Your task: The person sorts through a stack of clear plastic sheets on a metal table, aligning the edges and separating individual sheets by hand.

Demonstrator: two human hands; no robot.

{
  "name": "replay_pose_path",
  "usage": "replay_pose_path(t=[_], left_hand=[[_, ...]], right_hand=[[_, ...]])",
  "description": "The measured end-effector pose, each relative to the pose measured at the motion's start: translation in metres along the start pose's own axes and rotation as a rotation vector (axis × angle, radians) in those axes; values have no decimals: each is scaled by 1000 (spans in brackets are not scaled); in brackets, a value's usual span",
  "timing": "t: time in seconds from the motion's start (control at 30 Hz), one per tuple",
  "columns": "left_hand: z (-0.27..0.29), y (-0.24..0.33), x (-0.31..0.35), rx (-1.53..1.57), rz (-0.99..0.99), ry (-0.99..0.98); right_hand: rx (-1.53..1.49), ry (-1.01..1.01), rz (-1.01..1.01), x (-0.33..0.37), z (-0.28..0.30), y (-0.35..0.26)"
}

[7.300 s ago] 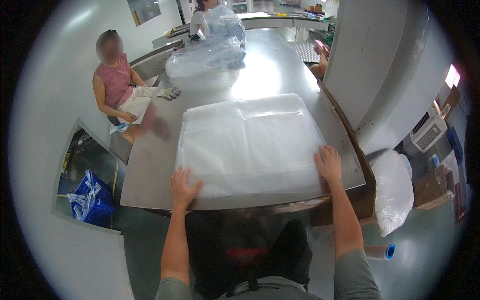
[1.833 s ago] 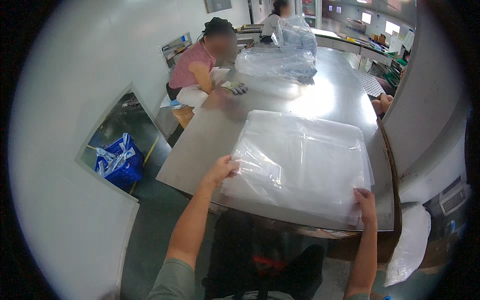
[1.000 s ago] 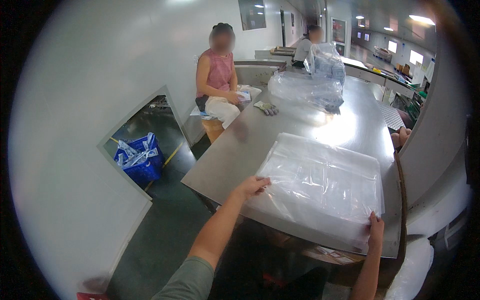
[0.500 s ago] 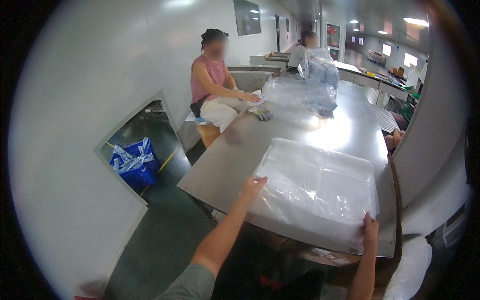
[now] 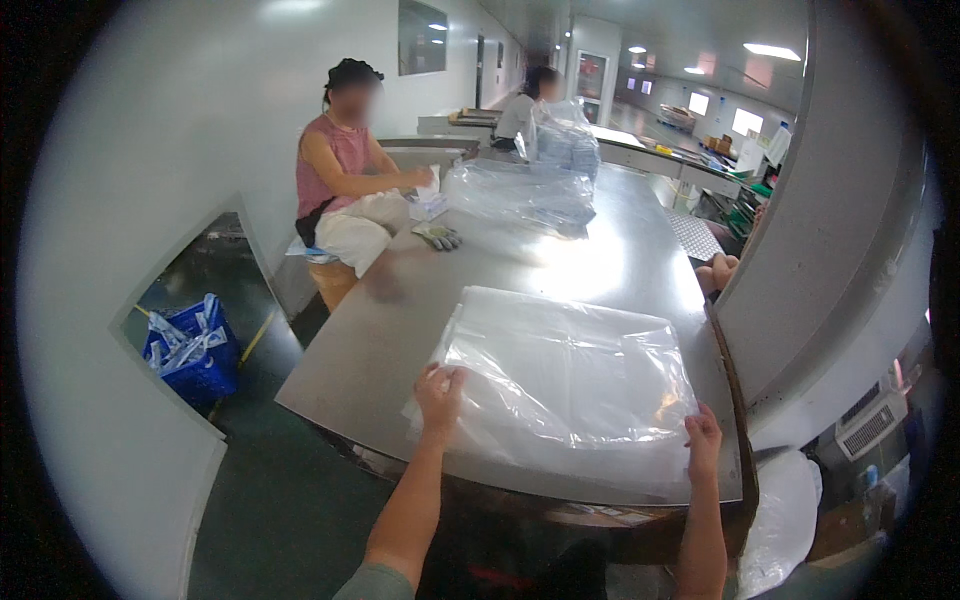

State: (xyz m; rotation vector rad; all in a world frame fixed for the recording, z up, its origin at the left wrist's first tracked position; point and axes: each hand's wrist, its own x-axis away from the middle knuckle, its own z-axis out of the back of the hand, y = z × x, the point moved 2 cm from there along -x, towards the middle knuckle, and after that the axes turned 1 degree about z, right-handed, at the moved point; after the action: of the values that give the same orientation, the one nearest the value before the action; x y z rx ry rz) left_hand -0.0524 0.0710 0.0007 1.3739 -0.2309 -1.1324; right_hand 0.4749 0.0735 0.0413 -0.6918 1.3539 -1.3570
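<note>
A large, flat clear plastic bag [image 5: 570,370] lies on the near end of the metal table, apparently with more layers of film beneath it. Its near edge is curved, and light glints along the creases. My left hand [image 5: 438,402] pinches the bag's left edge, fingers closed on the film. At the near right corner my right hand [image 5: 703,438] grips the right edge between thumb and fingers. Both forearms reach in from below, and the film stretches between the two hands.
The metal table [image 5: 390,330] runs away from me. Beyond lie a grey glove [image 5: 437,236] and bulky plastic-wrapped goods [image 5: 530,190]. A co-worker [image 5: 345,170] sits at the left side; another person [image 5: 520,115] is farther back. A blue crate [image 5: 200,350] stands on the floor left; a pillar [image 5: 790,240] rises right.
My view has swung right, so the scene sits farther left. Both hands keep hold of the bag, whose upper layer has shifted slightly. The seated co-worker's hand has risen with something white.
</note>
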Motion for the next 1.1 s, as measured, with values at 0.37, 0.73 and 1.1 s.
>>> replay_pose_path(t=[0.37,0.73,1.1], left_hand=[[2,13,-4,385,155,5],[17,38,-4,398,505,-288],[24,-10,2,242,319,-129]], right_hand=[[-193,-83,-108,-3,-34,-7],[-349,-167,-480,5,-35,-3],[219,74,-137,-1,-26,5]])
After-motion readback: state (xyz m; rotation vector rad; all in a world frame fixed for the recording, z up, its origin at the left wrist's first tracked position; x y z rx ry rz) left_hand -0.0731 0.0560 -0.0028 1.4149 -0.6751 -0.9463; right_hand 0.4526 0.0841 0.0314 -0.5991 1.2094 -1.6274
